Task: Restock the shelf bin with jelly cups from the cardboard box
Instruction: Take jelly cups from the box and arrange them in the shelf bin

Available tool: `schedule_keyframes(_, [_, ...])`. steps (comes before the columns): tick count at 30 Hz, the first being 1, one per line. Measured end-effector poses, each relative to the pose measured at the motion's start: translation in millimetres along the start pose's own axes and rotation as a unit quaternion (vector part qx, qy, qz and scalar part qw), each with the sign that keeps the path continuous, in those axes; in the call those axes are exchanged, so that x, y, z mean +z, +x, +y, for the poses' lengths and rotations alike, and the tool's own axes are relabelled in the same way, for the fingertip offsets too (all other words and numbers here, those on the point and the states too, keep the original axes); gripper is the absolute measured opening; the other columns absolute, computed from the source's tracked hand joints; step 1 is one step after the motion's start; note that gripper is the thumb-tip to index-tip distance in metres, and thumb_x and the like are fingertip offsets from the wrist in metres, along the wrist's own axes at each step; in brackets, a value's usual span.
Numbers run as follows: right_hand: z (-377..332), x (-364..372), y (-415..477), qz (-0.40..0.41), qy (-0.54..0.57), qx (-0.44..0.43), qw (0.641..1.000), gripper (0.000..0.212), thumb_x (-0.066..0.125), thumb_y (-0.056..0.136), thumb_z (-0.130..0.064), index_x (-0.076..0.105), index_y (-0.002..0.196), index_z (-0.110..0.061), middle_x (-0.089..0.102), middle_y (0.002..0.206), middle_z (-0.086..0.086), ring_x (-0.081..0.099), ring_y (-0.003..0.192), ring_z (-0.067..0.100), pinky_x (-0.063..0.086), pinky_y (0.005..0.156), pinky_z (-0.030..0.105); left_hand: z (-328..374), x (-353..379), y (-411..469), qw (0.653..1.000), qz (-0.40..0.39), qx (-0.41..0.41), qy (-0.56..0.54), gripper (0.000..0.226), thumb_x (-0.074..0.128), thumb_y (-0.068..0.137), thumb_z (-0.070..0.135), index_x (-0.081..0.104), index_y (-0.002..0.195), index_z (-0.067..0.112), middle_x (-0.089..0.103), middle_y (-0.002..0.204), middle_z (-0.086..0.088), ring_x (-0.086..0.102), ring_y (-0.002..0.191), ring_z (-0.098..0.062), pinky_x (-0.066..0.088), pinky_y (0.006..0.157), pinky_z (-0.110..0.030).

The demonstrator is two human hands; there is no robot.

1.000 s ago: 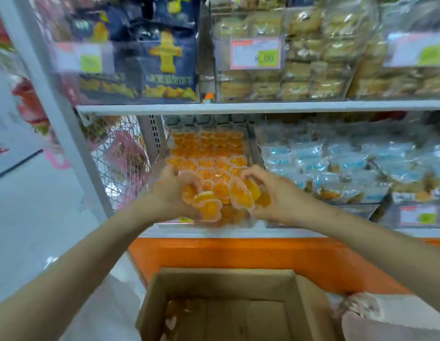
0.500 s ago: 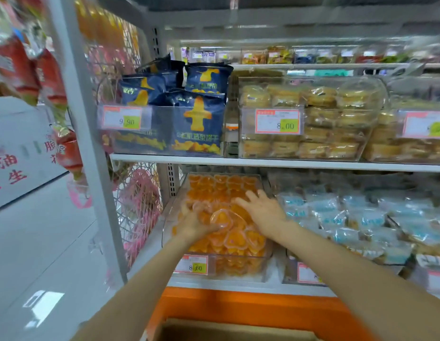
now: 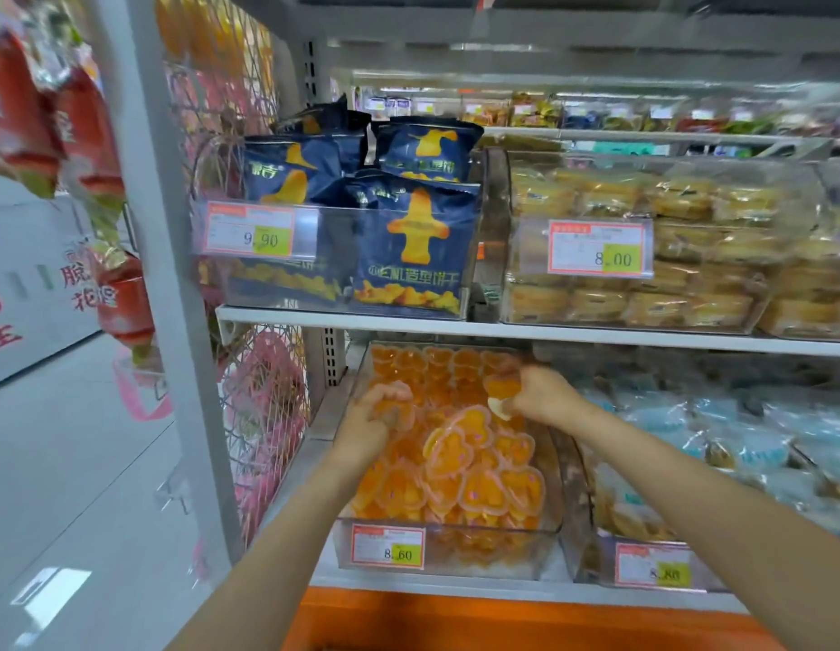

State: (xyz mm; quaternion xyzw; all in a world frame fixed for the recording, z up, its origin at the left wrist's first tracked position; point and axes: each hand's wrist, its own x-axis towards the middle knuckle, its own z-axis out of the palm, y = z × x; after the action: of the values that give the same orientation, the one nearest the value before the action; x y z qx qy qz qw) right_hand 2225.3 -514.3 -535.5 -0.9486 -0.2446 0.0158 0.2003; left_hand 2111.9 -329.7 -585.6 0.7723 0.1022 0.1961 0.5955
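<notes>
A clear shelf bin (image 3: 455,554) on the lower shelf holds a heap of orange heart-shaped jelly cups (image 3: 474,467). Both my hands are inside it, over the heap. My left hand (image 3: 373,418) is at the bin's left side, fingers curled down around cups on top of the pile. My right hand (image 3: 538,397) is toward the back right and pinches one jelly cup (image 3: 500,386) by its rim. The cardboard box is out of view.
The upper shelf board (image 3: 502,328) hangs just above my hands, carrying dark blue snack bags (image 3: 408,246) and wrapped cakes (image 3: 667,256). A bin of blue-wrapped snacks (image 3: 737,444) adjoins on the right. A grey upright (image 3: 174,284) and wire mesh stand left, then the aisle floor.
My hands carried cups from the bin's front edge deeper into the bin and moved apart. The view tilted up, so the cardboard box dropped out of sight.
</notes>
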Motion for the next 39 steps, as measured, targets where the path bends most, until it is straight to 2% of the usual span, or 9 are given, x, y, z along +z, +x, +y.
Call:
schedule_keyframes(6, [6,6,-7,-0.006,-0.107,-0.097,0.989,0.029,0.067,0.084,-0.027,0.056,0.11,-0.023,0.062,0.114,0.004,0.059,0.106,0.025,0.042,0.075,0.025,0,5,-4,0.999,-0.035,0.0,0.001,0.027,0.065,0.082,-0.003,0.057,0.103,0.012,0.05,0.131,0.003,0.05,0.112,-0.01,0.048,0.065,-0.007])
schedule_keyframes(10, [6,1,-7,-0.037,-0.161,-0.129,0.978,0.03,0.064,0.083,-0.027,0.054,0.111,-0.024,0.059,0.118,0.002,0.056,0.108,0.022,0.042,0.079,0.027,3,1,-7,1.0,0.003,-0.005,-0.007,0.03,0.067,0.083,0.006,0.055,0.109,0.016,0.053,0.124,0.001,0.057,0.105,-0.016,0.047,0.06,-0.009])
schedule_keyframes(14, [3,-5,-11,-0.05,-0.177,-0.131,0.974,0.043,0.066,0.082,-0.022,0.054,0.123,-0.029,0.055,0.128,-0.003,0.052,0.117,0.018,0.044,0.092,0.03,7,-4,-9,0.999,0.022,-0.013,-0.035,0.061,0.071,0.081,0.014,0.038,0.132,0.023,0.048,0.123,0.003,0.056,0.101,-0.019,0.05,0.066,-0.016])
schedule_keyframes(18, [-9,3,-12,0.018,-0.028,-0.175,0.984,0.039,0.069,0.083,-0.029,0.058,0.121,-0.032,0.059,0.122,-0.004,0.055,0.103,0.012,0.046,0.085,0.024,3,-2,-7,0.999,0.033,-0.028,0.002,0.066,0.078,0.074,0.024,0.043,0.129,0.017,0.053,0.125,-0.004,0.058,0.109,-0.023,0.053,0.081,-0.033])
schedule_keyframes(20, [-24,10,-13,-0.035,0.086,-0.195,0.976,0.056,0.074,0.079,-0.02,0.052,0.13,-0.029,0.053,0.124,-0.007,0.052,0.103,0.008,0.043,0.082,0.015,4,0,-7,0.999,0.022,-0.027,-0.006,0.061,0.08,0.071,0.026,0.046,0.121,0.018,0.055,0.122,-0.003,0.063,0.102,-0.027,0.056,0.078,-0.04])
schedule_keyframes(23, [-41,20,-11,-0.095,0.074,-0.231,0.965,0.08,0.078,0.075,-0.019,0.037,0.143,-0.025,0.042,0.136,-0.005,0.044,0.122,0.011,0.038,0.096,0.019,6,0,-8,0.999,0.006,-0.037,-0.037,0.045,0.081,0.07,0.023,0.049,0.102,0.026,0.057,0.108,0.003,0.064,0.1,-0.026,0.055,0.082,-0.046])
schedule_keyframes(27, [-47,31,-4,-0.074,0.106,-0.232,0.964,0.073,0.079,0.074,-0.02,0.045,0.138,-0.021,0.051,0.125,-0.004,0.048,0.109,0.006,0.044,0.095,0.024,8,-4,-8,0.998,-0.028,-0.045,-0.038,0.053,0.08,0.07,0.026,0.049,0.112,0.032,0.052,0.126,-0.004,0.057,0.11,-0.025,0.053,0.079,-0.031])
schedule_keyframes(32, [-54,40,0,-0.025,0.12,-0.234,0.964,0.063,0.078,0.074,-0.019,0.051,0.131,-0.018,0.048,0.103,-0.01,0.05,0.089,0.004,0.039,0.072,0.004,12,-11,-8,0.994,-0.027,-0.074,-0.07,0.051,0.073,0.078,0.02,0.051,0.124,0.016,0.056,0.124,-0.006,0.06,0.105,-0.021,0.048,0.064,-0.017])
schedule_keyframes(39, [-59,48,11,-0.046,0.159,-0.197,0.966,0.061,0.08,0.072,-0.028,0.054,0.127,-0.022,0.058,0.109,0.005,0.058,0.089,0.013,0.052,0.079,0.025,18,-19,-10,0.993,-0.048,-0.07,-0.083,0.038,0.062,0.088,0.017,0.053,0.125,0.018,0.06,0.106,-0.005,0.059,0.084,-0.006,0.047,0.055,-0.006])
